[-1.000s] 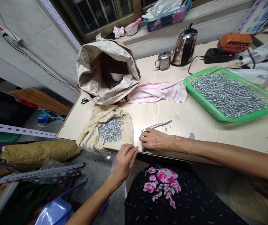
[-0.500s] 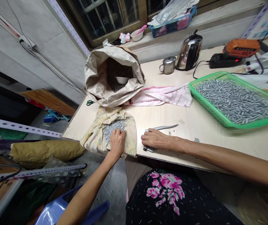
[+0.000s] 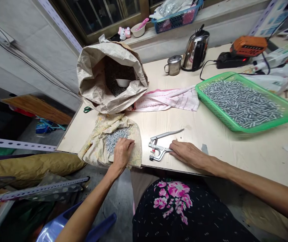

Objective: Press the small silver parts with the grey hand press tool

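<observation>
My left hand [image 3: 122,154] rests at the near edge of a pile of small silvery metal pins [image 3: 113,139], which lies on a crumpled floral cloth [image 3: 135,136]. Its fingers are bent together, and whatever they pinch is hidden. A pair of hand pliers with a spring and a C-shaped jaw, like snap-fastener pliers [image 3: 161,152], lies on the table with its handles spread. Over the end of its lower handle, my right hand [image 3: 188,154] is closed, palm down. The upper handle stays free of the fingers.
A green basket [image 3: 224,122] full of metal pins stands at the right. Behind the cloth an open sack [image 3: 88,67] holds dark small parts and a white scoop [image 3: 124,82]. Farther back are a pink-white towel [image 3: 171,99], a metal mug [image 3: 174,65] and a kettle [image 3: 196,50].
My right hand has slid right, from the head of the pliers to the lower handle, uncovering the jaw and spring. My left hand stays by the pins. The view has shifted slightly.
</observation>
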Available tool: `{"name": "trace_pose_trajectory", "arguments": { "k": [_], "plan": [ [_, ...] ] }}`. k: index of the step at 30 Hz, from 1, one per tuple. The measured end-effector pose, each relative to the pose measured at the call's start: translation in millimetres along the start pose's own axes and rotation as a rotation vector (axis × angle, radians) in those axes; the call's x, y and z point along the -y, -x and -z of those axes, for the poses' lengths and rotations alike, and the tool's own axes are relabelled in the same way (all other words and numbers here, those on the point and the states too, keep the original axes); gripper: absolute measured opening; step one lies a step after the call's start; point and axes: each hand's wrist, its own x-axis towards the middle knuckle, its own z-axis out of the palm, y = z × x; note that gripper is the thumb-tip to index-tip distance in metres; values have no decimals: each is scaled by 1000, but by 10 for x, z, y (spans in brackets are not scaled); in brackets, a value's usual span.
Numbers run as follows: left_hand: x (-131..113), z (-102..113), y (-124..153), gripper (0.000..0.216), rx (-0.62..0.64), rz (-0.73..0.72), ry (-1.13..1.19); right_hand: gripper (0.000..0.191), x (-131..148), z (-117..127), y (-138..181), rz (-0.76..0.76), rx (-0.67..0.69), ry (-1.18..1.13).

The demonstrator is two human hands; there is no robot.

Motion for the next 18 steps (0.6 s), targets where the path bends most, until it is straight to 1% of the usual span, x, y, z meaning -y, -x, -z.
{"name": "trace_pose_trajectory", "arguments": {
  "k": [2, 5, 10, 13, 18],
  "plan": [
    [-95, 41, -5, 13, -12, 53, 107, 22, -64, -12, -65, -3, -8, -53],
    [-242, 117, -20, 11, -4, 145, 239, 22, -122, -27, -185, -13, -31, -63],
    [-398, 197, -57, 11, -21, 192, 338, 17, -52, -90, -311, 13, -27, -33],
    [-408, 202, -57, 10, -17, 223, 374, 16, -28, -83, -238, -3, -40, -5],
    [-395, 170, -1, 12, 37, 365, 498, 18, -162, -8, 111, -52, -121, -7]
  ]
}}
